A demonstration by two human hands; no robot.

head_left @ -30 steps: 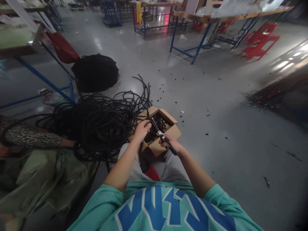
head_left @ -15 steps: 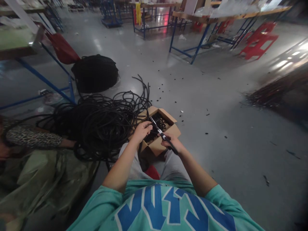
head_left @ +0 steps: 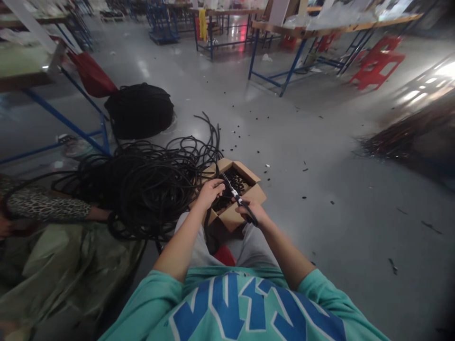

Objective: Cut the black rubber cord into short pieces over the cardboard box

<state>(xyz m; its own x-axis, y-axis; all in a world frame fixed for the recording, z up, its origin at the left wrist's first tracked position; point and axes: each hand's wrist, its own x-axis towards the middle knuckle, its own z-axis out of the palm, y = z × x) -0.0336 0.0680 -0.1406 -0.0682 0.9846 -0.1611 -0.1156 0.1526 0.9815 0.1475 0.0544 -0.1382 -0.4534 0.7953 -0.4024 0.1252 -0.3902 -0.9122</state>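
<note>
Above an open cardboard box (head_left: 237, 221), my right hand (head_left: 253, 211) grips black-handled scissors (head_left: 239, 199), their narrow metal blades pointing up and left toward my other hand. My left hand (head_left: 210, 193) is closed in a pinch, just left of the blades, on a black tube (head_left: 219, 181) that is mostly hidden by the fingers. Many short cut black pieces (head_left: 235, 179) lie inside the box, which stands between my knees. A large tangle of black tubing (head_left: 152, 184) spreads on the floor to the left, reaching the box's edge.
Farther back sits a black coil (head_left: 140, 111) beside a blue-legged table (head_left: 67, 116). At left, a person's patterned sleeve (head_left: 46, 204) reaches toward the tubing. Small black scraps (head_left: 304, 197) dot the floor. Red stools (head_left: 378, 66) and a dark bundle (head_left: 401, 128) stand to the right.
My right hand and the scissors' handles have shifted slightly left, closer to my left hand. My left hand stays nearly in place, and the whole view has turned a little.
</note>
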